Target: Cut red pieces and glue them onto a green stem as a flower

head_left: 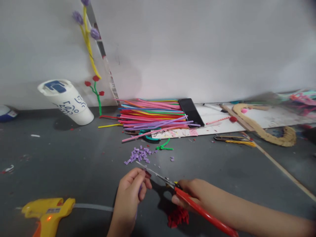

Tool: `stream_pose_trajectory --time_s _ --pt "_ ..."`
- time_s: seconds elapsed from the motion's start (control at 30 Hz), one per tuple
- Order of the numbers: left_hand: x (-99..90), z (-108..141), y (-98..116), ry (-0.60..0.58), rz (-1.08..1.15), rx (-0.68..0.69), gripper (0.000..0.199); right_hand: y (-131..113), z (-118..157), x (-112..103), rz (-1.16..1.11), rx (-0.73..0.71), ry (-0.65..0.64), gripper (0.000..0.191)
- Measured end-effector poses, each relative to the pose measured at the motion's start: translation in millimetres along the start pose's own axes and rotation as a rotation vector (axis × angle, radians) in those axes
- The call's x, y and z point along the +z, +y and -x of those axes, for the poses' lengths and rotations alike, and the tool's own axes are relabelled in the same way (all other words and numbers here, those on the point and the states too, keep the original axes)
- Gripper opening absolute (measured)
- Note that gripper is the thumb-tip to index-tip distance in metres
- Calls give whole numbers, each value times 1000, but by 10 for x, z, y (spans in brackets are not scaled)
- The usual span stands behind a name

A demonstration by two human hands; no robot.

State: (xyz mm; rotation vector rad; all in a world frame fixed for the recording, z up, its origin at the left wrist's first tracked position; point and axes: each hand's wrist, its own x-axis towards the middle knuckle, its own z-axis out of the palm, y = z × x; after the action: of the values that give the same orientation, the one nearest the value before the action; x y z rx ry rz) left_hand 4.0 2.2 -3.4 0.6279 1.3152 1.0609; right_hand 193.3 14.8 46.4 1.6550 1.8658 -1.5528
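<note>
My left hand (130, 192) is closed in a pinch on a purple pipe cleaner (140, 189), mostly hidden by the fingers and palm. In my right hand (197, 191) is a pair of scissors (204, 212) with long red handles. Their slim blades reach toward my left fingertips, close to the pipe cleaner's end; whether they touch it I cannot tell. Just beyond the blades lies a loose heap of short purple pieces (139, 155). A cluster of red pieces (178, 217) sits below the scissors.
A yellow glue gun (48, 212) lies at front left. A white tumbler (69, 103) stands behind it. Along the wall are coloured pipe cleaners (153, 113), a black phone (192, 112) and a white board (212, 126). A box cutter (230, 138) and curved cardboard (274, 140) lie right.
</note>
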Motion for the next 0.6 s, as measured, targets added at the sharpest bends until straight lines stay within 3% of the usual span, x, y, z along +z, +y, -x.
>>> stream_pose_trajectory --time_s 0.1,0.6 --pt "-5 -5 -8 10 -7 15 22 -33 19 -16 6 38 3 38" --pt "4 -7 32 13 -94 32 26 37 23 -4 -39 -37 -46 36"
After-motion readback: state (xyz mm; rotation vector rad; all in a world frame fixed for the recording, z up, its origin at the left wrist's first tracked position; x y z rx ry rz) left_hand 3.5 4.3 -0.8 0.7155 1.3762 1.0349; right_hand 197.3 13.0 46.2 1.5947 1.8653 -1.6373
